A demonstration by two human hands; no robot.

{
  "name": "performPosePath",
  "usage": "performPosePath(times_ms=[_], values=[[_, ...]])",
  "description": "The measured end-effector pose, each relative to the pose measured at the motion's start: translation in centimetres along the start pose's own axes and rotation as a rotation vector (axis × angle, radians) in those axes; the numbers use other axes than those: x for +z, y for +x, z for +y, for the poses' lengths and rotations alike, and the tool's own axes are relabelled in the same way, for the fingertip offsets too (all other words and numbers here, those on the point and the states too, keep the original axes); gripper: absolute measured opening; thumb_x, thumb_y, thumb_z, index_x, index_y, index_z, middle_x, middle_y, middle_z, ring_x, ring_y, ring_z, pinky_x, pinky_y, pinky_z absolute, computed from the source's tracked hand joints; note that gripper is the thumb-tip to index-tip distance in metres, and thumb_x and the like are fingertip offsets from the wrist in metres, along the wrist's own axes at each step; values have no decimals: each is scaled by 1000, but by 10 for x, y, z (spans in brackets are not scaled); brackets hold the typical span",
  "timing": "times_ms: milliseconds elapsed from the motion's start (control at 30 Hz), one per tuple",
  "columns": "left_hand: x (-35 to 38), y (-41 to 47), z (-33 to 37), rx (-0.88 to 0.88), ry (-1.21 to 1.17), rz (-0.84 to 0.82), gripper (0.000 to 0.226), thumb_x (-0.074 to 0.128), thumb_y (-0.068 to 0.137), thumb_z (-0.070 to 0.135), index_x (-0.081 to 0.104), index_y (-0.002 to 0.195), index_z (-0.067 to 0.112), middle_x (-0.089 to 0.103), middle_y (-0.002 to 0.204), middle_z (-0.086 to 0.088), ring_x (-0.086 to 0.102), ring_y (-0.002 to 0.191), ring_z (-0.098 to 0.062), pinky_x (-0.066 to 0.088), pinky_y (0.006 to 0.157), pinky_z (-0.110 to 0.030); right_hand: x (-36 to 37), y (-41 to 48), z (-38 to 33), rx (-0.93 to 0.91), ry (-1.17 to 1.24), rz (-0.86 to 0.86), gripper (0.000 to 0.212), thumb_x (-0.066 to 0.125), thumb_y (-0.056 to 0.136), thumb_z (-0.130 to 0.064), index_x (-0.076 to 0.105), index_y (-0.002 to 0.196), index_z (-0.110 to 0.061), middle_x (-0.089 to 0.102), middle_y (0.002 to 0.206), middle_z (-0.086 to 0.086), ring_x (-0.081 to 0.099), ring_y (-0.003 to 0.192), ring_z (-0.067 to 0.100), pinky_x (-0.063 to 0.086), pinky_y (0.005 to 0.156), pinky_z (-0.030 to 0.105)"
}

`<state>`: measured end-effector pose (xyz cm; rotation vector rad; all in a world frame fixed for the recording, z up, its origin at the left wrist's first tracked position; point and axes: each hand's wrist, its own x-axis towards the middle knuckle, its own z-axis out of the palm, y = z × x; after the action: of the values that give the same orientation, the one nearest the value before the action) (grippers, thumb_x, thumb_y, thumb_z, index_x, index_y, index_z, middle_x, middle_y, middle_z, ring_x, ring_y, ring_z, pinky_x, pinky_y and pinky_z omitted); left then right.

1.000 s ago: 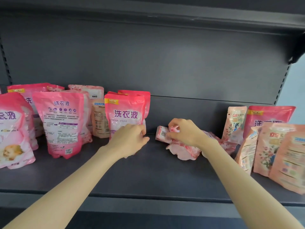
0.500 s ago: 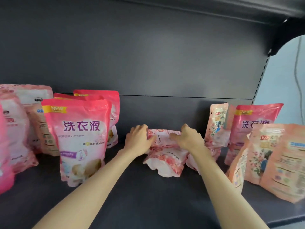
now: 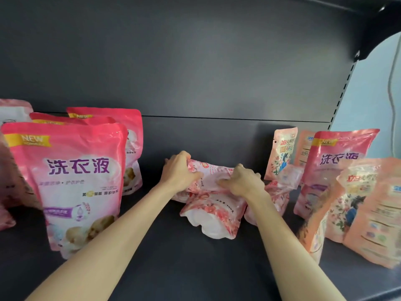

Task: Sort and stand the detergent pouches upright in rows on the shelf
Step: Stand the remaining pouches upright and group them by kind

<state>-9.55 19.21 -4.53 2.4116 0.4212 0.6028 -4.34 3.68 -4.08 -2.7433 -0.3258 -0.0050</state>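
Way off to the left of the fingers, a big pink pouch (image 3: pixel 71 181) stands upright on the shelf (image 3: pixel 195 268), with two more pink pouches (image 3: pixel 121 120) lined up right behind it. Next comes the left hand (image 3: pixel 179 173), its fingers (image 3: pixel 180 157) curled over the top left edge of a floral pouch (image 3: pixel 213 211) that lies flat mid-shelf. The right hand (image 3: pixel 244 181) grips the same pouch on its right side, bunching the plastic. Just right of the fingers, a slim peach pouch (image 3: pixel 282 153) and a pink NEW pouch (image 3: pixel 334 166) stand at the back. More peach pouches (image 3: pixel 373 213) lean in front of those.
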Motion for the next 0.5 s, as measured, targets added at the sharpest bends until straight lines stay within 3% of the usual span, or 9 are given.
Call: performPosePath(times_ms=[100,233,333,433,500], values=[[-3,-3,4,-15,-190,-10,73,78,73,18,40,136,13,41,131,-8,49,112,-22,41,93,-29,1,-3,1,-29,77,56,65,65,81,-52,42,121,-6,55,123,14,45,119,38,41,96,46],[-8,-8,4,-74,-408,-34,86,78,71,7,32,142,17,35,134,-5,43,110,-14,43,95,-29,0,-8,-1,-42,202,129,71,76,70,-50,45,119,-9,57,117,10,52,112,33,49,87,42],[-7,-12,3,-206,-533,-10,92,84,65,10,33,142,16,42,136,-4,49,118,-18,46,96,-34,-2,-11,-2,-32,275,167,68,80,65,-47,47,112,-10,58,103,5,55,104,29,45,76,35],[-10,-17,7,-313,-666,-50,50,85,64,12,62,108,9,69,104,-10,68,89,-22,58,75,-39,-4,-15,-5,-53,342,182,75,83,64,-44,47,121,-10,59,105,4,56,104,27,44,75,32],[-10,-20,10,-301,-755,-131,37,82,68,9,65,101,8,71,96,-11,70,83,-23,59,72,-39,-3,-16,-7,-62,410,199,80,85,62,-39,47,127,-10,61,114,6,56,108,27,47,82,34]])
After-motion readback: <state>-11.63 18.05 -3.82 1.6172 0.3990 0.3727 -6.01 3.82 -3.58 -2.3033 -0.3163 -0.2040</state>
